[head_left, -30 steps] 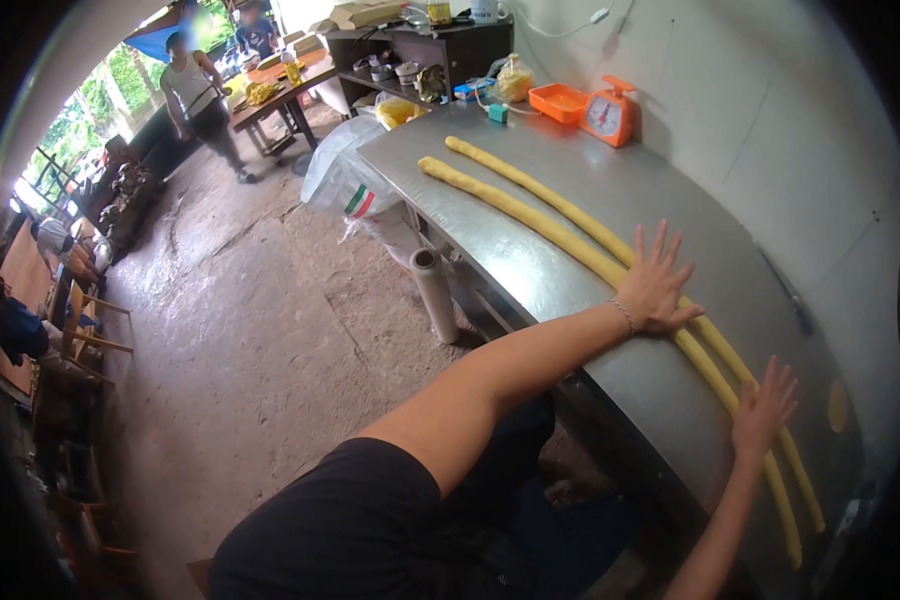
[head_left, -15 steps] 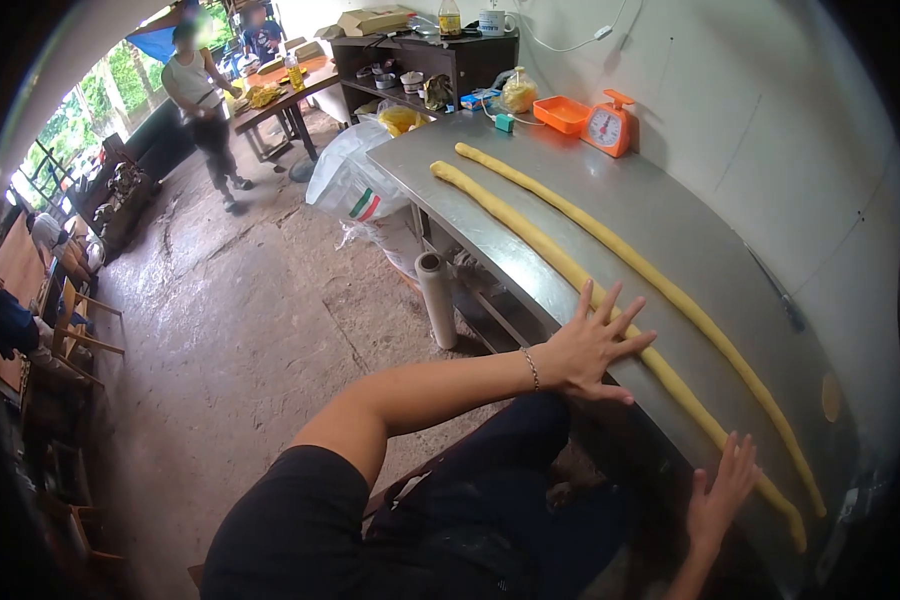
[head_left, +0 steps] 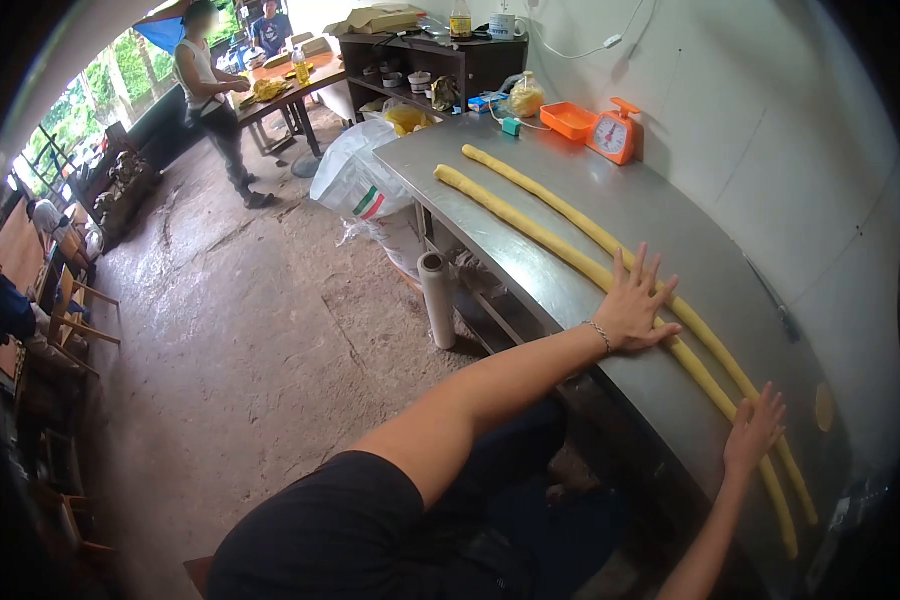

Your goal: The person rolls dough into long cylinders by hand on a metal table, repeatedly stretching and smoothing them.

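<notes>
Fingers (head_left: 639, 268) spread, we look to be rolling both dough ropes (head_left: 530, 228) on the counter (head_left: 690, 230); next push wants even pressure.

Grey-white wall (head_left: 770, 110), worn brown concrete floor (head_left: 240, 330), dark open shelf (head_left: 425, 72).

So the two dough ropes (head_left: 530, 232) are plain pale yellow, the worktop (head_left: 530, 160) under them is silvery grey, the kitchen scale (head_left: 612, 133) is bright orange with a white dial, and the T-shirt sleeve (head_left: 320, 510) is solid black.
</notes>
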Demonstrator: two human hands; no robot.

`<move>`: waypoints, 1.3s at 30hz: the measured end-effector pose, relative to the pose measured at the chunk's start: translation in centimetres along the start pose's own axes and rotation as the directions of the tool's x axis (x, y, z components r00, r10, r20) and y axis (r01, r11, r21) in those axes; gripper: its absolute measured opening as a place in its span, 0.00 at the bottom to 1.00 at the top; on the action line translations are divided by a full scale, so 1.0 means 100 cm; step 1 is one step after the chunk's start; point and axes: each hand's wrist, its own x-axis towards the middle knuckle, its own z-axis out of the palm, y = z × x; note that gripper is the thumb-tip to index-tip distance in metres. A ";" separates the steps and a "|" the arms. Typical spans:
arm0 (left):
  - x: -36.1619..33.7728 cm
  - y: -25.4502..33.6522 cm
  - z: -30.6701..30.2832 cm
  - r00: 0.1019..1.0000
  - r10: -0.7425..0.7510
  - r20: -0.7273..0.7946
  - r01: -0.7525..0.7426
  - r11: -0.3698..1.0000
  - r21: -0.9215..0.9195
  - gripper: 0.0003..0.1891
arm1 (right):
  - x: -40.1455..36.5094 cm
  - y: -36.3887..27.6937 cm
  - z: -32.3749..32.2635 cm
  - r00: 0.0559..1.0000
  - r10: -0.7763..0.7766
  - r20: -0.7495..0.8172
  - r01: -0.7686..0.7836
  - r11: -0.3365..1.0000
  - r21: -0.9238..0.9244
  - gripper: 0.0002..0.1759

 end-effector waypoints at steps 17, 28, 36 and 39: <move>0.014 -0.193 -0.336 0.700 0.277 -0.659 0.037 0.907 0.420 0.08 | -0.008 0.007 -0.005 0.990 -0.119 -0.073 0.129 0.980 0.149 0.38; -0.104 -0.168 -0.339 0.907 0.259 -0.333 0.042 0.730 0.682 0.04 | -0.011 0.008 -0.008 0.988 -0.141 -0.070 0.153 0.965 0.211 0.39; -0.113 -0.159 -0.345 0.957 0.245 -0.156 -0.018 0.584 0.811 0.08 | -0.011 0.010 -0.003 0.989 -0.119 -0.091 0.136 0.971 0.198 0.39; -0.158 -0.116 -0.275 0.986 0.166 0.007 -0.146 0.850 0.506 0.11 | -0.016 0.012 -0.005 0.986 -0.132 -0.102 0.149 0.971 0.189 0.39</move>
